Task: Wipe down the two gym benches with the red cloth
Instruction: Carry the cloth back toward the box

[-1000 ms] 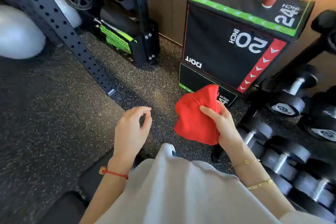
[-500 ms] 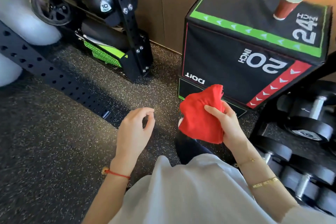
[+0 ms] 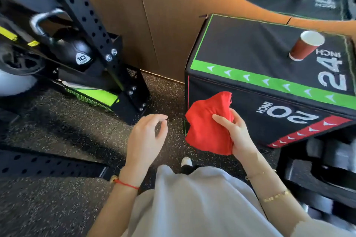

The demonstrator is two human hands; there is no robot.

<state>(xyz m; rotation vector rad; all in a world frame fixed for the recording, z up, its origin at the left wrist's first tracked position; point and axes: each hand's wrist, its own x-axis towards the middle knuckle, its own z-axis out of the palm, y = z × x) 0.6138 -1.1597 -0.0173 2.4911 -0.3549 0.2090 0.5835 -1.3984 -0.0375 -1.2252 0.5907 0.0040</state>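
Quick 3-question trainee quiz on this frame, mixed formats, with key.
1. True or false: the right hand grips the red cloth.
2. The paper cup stands on: A) the floor B) the black jump box C) a dumbbell.
3. Fill in: the left hand holds ____; its fingers are loosely curled.

Key: 1 true; 2 B; 3 nothing.
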